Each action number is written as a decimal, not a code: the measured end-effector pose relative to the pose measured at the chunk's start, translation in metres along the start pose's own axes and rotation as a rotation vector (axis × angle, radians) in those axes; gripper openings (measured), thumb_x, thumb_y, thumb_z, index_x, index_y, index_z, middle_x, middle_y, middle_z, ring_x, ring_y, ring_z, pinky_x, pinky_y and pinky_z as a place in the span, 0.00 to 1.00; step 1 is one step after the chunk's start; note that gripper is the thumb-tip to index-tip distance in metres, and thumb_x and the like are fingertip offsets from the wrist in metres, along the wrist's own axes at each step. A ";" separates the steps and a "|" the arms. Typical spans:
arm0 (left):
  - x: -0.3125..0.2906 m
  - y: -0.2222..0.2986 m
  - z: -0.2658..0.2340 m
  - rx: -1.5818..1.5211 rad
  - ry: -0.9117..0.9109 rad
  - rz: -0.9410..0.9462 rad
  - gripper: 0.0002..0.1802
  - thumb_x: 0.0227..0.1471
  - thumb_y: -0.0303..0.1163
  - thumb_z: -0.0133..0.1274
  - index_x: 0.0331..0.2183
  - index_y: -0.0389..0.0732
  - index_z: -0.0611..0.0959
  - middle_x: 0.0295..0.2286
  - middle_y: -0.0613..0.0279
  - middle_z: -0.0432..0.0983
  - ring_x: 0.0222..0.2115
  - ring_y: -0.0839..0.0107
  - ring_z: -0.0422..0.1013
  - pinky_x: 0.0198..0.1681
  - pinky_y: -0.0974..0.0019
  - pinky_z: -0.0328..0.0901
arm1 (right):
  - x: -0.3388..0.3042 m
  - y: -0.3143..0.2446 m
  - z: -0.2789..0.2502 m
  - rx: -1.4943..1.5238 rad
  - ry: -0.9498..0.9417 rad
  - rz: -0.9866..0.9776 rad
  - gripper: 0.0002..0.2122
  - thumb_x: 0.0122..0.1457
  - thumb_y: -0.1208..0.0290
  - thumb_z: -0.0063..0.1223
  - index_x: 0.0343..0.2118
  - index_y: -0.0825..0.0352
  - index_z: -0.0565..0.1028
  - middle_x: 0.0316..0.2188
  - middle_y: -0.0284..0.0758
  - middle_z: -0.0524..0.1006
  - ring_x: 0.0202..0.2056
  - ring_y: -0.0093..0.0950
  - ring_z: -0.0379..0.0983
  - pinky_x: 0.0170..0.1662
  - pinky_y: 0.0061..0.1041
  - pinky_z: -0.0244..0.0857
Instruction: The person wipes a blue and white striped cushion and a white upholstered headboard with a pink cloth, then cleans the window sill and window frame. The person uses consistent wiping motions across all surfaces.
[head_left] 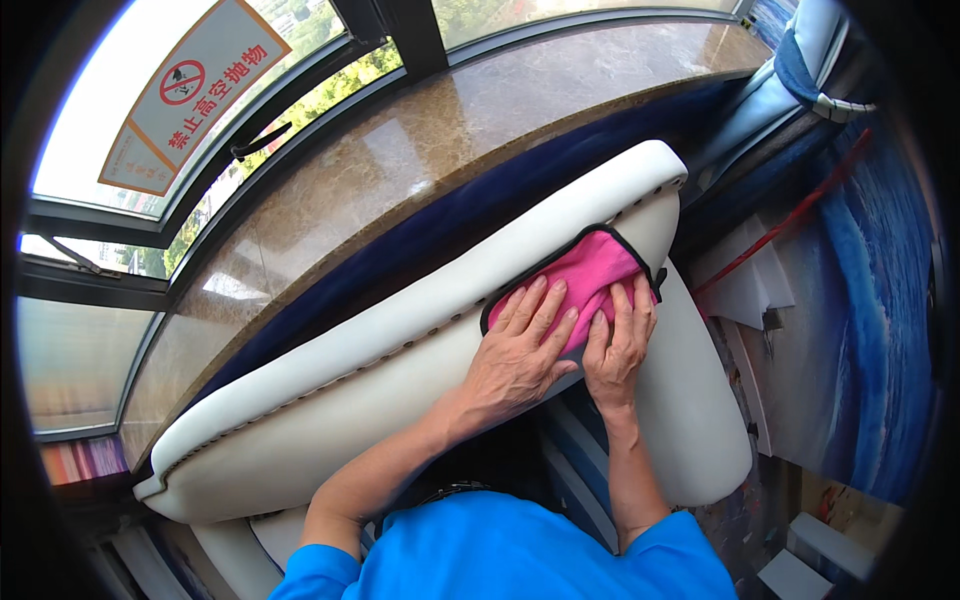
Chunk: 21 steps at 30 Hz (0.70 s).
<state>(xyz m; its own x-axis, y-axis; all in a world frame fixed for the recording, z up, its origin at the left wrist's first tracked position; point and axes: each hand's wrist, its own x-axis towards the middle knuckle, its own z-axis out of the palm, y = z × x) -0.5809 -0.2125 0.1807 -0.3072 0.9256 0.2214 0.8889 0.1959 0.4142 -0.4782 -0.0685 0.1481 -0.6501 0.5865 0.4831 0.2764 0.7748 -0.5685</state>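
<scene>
A pink cloth [590, 268] with a black hem lies flat against the inner side of a white padded headboard [400, 330] with a row of studs. My left hand [520, 345] presses its spread fingers on the cloth's lower left part. Beside it, my right hand [620, 340] presses flat on the cloth's lower right part. Both forearms come up from my blue shirt at the bottom edge.
A brown marble windowsill [420, 140] runs behind the headboard, with dark window frames [230, 160] and a sign on the glass at the upper left. A dark blue strip [470, 205] lies between sill and headboard. Blue patterned bedding [860, 320] and a red cord [790, 222] are on the right.
</scene>
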 end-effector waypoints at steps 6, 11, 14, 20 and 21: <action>0.095 0.004 0.031 0.147 0.120 0.208 0.26 0.54 0.37 0.56 0.54 0.40 0.78 0.62 0.44 0.60 0.65 0.46 0.53 0.68 0.47 0.48 | 0.020 0.077 0.007 0.446 0.038 0.475 0.23 0.69 0.62 0.41 0.63 0.69 0.64 0.61 0.49 0.68 0.61 0.44 0.64 0.64 0.37 0.57; 0.094 0.035 0.067 0.391 -0.112 0.432 0.30 0.55 0.33 0.46 0.56 0.25 0.73 0.62 0.44 0.61 0.66 0.51 0.52 0.72 0.52 0.42 | -0.069 0.117 0.043 -0.306 -0.119 0.206 0.27 0.70 0.60 0.42 0.66 0.70 0.56 0.63 0.46 0.63 0.64 0.40 0.60 0.66 0.33 0.55; 0.055 0.046 0.115 0.730 -0.229 0.547 0.28 0.57 0.38 0.44 0.53 0.29 0.77 0.59 0.46 0.66 0.64 0.55 0.57 0.71 0.53 0.44 | -0.131 0.098 0.062 0.040 -0.131 0.431 0.30 0.69 0.62 0.45 0.67 0.70 0.51 0.65 0.44 0.60 0.65 0.40 0.57 0.67 0.32 0.54; -0.054 0.047 0.245 0.506 -0.875 0.637 0.26 0.64 0.40 0.39 0.62 0.49 0.73 0.65 0.68 0.60 0.68 0.66 0.50 0.71 0.51 0.40 | -0.238 0.128 0.123 0.555 -0.177 0.976 0.22 0.72 0.59 0.36 0.59 0.71 0.65 0.58 0.45 0.69 0.58 0.40 0.66 0.59 0.32 0.61; -0.051 0.048 0.245 0.533 -0.877 0.656 0.27 0.63 0.40 0.40 0.61 0.45 0.73 0.64 0.64 0.61 0.68 0.63 0.51 0.71 0.51 0.40 | -0.254 0.143 0.134 0.718 -0.130 1.143 0.21 0.71 0.59 0.38 0.57 0.71 0.68 0.56 0.45 0.71 0.56 0.41 0.67 0.57 0.32 0.63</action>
<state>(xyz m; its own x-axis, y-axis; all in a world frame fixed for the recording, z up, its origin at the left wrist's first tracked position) -0.4392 -0.1713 -0.0267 0.4036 0.7630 -0.5049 0.8806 -0.4737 -0.0121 -0.3686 -0.1379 -0.1453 -0.3798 0.7565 -0.5324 0.3009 -0.4432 -0.8444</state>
